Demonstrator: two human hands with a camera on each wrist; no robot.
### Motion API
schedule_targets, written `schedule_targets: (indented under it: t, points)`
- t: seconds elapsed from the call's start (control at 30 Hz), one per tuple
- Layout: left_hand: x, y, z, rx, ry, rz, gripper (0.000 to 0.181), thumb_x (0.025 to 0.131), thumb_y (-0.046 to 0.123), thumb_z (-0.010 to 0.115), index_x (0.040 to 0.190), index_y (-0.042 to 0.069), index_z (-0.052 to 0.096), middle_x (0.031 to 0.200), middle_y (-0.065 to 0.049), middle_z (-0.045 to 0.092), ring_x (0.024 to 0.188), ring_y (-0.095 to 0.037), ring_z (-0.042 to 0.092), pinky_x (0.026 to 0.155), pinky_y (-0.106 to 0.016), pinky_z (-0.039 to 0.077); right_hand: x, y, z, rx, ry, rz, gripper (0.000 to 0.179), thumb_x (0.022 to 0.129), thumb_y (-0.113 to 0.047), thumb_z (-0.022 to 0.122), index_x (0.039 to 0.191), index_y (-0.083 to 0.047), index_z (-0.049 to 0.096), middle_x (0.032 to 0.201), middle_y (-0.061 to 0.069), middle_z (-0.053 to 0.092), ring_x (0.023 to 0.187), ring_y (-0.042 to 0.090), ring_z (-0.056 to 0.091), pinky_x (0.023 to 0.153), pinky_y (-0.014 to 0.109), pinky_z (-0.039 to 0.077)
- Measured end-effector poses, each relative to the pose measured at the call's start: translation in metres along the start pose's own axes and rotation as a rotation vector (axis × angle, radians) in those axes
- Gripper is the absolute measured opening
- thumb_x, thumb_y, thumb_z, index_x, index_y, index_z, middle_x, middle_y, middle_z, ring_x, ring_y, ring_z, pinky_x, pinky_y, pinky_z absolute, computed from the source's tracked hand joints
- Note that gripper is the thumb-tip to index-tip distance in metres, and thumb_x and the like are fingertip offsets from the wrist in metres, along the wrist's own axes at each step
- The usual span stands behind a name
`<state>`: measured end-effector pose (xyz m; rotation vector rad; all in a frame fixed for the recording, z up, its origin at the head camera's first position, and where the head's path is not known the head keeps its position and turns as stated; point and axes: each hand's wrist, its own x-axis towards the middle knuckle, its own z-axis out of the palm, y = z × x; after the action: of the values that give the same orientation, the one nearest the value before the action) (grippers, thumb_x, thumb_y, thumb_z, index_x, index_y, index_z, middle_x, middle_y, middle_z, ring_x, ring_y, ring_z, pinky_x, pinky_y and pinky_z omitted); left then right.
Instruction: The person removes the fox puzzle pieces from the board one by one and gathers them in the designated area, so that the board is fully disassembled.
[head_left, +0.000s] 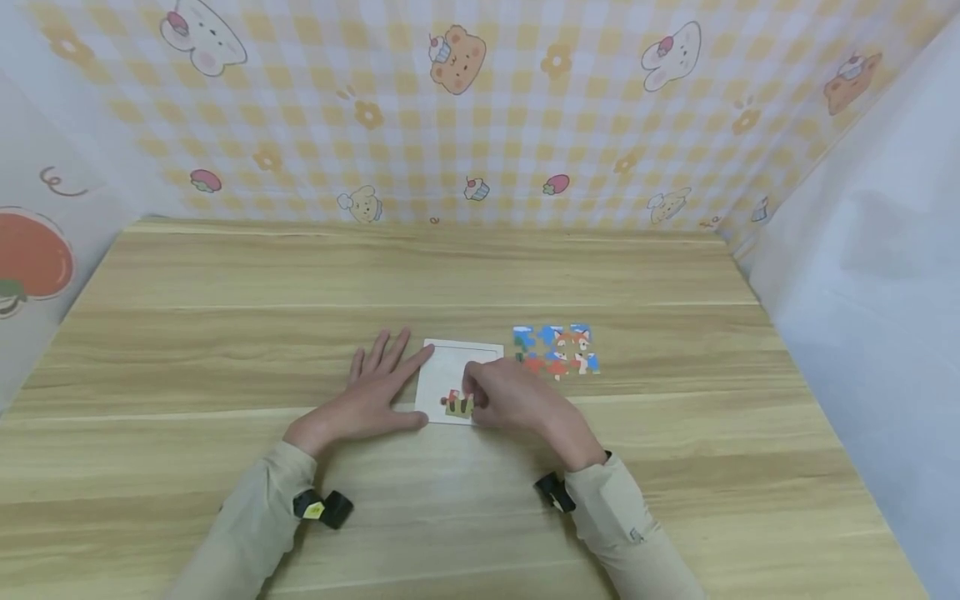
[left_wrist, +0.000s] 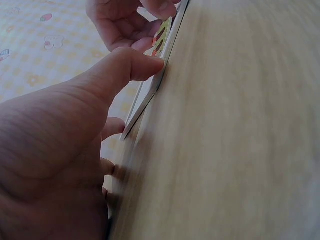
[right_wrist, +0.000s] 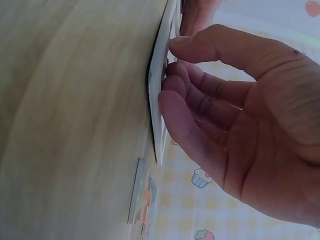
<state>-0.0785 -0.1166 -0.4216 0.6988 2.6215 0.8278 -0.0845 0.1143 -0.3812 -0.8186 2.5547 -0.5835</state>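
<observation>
A white puzzle tray (head_left: 450, 367) with a raised border lies on the table. Several joined puzzle pieces (head_left: 456, 404), green-yellow with dark stripes and some red, sit along its near edge. My left hand (head_left: 375, 396) is spread at the tray's left side, with the thumb at the near corner and the index finger at the far one. In the left wrist view, that thumb (left_wrist: 147, 66) touches the tray's edge. Over the tray's right part, my right hand (head_left: 517, 396) has its fingers curled and pinches a puzzle piece, mostly hidden by the fingers. In the right wrist view, its fingertips (right_wrist: 172, 100) meet the tray.
Right of the tray lies a group of loose puzzle pieces (head_left: 558, 350) showing a fox on blue. The wooden table (head_left: 420, 275) ends at a yellow checked cloth (head_left: 510, 125) behind. A black wrist camera (head_left: 322, 507) is strapped to each sleeve.
</observation>
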Motion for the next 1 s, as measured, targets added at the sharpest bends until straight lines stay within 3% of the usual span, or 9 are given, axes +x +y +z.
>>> schedule_targets:
  t: [0.3, 0.6, 1.0]
  points:
    - [0.000, 0.000, 0.000, -0.003, 0.002, 0.001, 0.089, 0.078, 0.041, 0.068, 0.149, 0.017, 0.020, 0.154, -0.017, -0.004, 0.137, -0.036, -0.015, 0.102, -0.061, -0.011, 0.000, 0.001, -0.002, 0.028, 0.013, 0.007, 0.019, 0.078, -0.003, 0.065, 0.094, -0.011, 0.059, 0.075, -0.006, 0.055, 0.068, 0.010, 0.051, 0.063, 0.024, 0.044]
    - [0.000, 0.000, 0.000, -0.003, 0.000, 0.001, 0.089, 0.078, 0.040, 0.068, 0.149, 0.017, 0.020, 0.154, -0.017, -0.004, 0.137, -0.036, -0.015, 0.102, -0.061, -0.011, -0.001, 0.003, -0.006, -0.032, 0.074, 0.049, 0.022, 0.076, -0.006, 0.066, 0.096, -0.014, 0.062, 0.080, -0.006, 0.055, 0.071, 0.012, 0.050, 0.061, 0.025, 0.044]
    - [0.001, -0.002, 0.002, -0.010, -0.002, 0.000, 0.089, 0.079, 0.041, 0.068, 0.149, 0.017, 0.020, 0.154, -0.017, -0.005, 0.137, -0.036, -0.016, 0.102, -0.060, -0.012, -0.003, 0.012, -0.009, -0.001, 0.085, 0.025, 0.020, 0.077, -0.006, 0.063, 0.095, -0.015, 0.063, 0.063, -0.004, 0.045, 0.057, 0.010, 0.039, 0.050, 0.023, 0.032]
